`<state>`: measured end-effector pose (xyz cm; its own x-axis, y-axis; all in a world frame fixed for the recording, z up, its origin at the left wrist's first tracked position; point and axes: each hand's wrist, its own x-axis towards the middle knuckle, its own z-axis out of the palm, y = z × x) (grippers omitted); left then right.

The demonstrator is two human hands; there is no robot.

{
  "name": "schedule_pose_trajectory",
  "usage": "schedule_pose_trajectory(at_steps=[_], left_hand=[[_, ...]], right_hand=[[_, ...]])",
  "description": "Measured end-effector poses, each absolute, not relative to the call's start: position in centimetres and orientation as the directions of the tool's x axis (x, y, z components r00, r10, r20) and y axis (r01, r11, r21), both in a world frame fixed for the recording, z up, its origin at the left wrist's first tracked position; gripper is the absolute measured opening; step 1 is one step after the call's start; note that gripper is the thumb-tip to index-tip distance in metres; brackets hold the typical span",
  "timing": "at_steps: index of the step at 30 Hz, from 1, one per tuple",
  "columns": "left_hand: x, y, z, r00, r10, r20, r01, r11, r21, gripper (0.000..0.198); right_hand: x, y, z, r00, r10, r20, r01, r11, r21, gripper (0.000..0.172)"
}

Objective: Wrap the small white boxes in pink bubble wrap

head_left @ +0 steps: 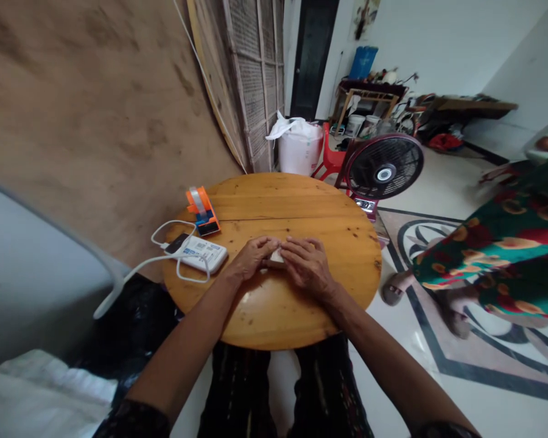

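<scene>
At the middle of the round tabletop, the left hand and right hand meet, each grip narrow and pinched on a small white piece resting between them; work on it looks under way, unfinished; the orange tape dispenser lies apart, untouched.

The left hand and right hand rest on the round wooden worktop. Their fingers meet over a small white piece, mostly hidden. Left of the fingers lies a white power bank; beyond it stands an orange tape dispenser.
</scene>
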<state>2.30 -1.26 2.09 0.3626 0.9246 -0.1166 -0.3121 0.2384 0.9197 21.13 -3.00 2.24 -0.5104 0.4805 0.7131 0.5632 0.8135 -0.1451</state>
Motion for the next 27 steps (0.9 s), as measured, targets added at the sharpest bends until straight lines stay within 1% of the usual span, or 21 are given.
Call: schedule_pose_trajectory(at_steps=[3,5,8,10,13,16,18,21,27], left_hand=[[2.2,-1.0,2.0,0.332,0.937,-0.107,-0.330,0.221,0.918,0.038],[2.1,-0.8,1.9,0.312,0.945,-0.099,-0.337,0.207,0.918,0.037],[2.1,-0.8,2.0,0.301,0.949,-0.095,-0.344,0.201,0.917,0.038],[2.0,-0.8,2.0,0.302,0.949,-0.090,-0.346,0.197,0.917,0.039],[2.0,-0.9,2.0,0.316,0.945,-0.078,-0.332,0.187,0.924,0.041],[2.0,-1.0,2.1,0.314,0.947,-0.071,-0.315,0.174,0.933,0.043],[2.1,-1.0,2.3,0.311,0.948,-0.066,-0.311,0.167,0.936,0.042],[2.2,-1.1,2.4,0.318,0.947,-0.050,-0.288,0.147,0.946,0.041],[1.9,-0.9,1.7,0.292,0.956,0.024,-0.209,0.039,0.977,0.034]], right_hand=[[21.4,-2.9,2.3,-0.446,0.488,0.751,0.552,0.810,-0.199,0.029],[21.7,-2.9,2.4,-0.358,0.522,0.775,0.554,0.786,-0.273,0.031],[21.9,-2.9,2.7,-0.278,0.571,0.773,0.523,0.765,-0.376,0.042],[21.8,-2.9,2.8,-0.305,0.591,0.747,0.498,0.767,-0.404,0.052],[21.6,-2.8,2.4,-0.378,0.618,0.689,0.496,0.764,-0.413,0.067],[21.4,-2.6,1.9,-0.402,0.646,0.649,0.524,0.743,-0.416,0.075],[21.4,-2.5,1.7,-0.407,0.656,0.636,0.538,0.734,-0.414,0.075],[21.4,-2.4,1.6,-0.398,0.642,0.655,0.536,0.742,-0.402,0.068],[21.4,-2.1,1.1,-0.427,0.594,0.681,0.544,0.771,-0.331,0.058]])
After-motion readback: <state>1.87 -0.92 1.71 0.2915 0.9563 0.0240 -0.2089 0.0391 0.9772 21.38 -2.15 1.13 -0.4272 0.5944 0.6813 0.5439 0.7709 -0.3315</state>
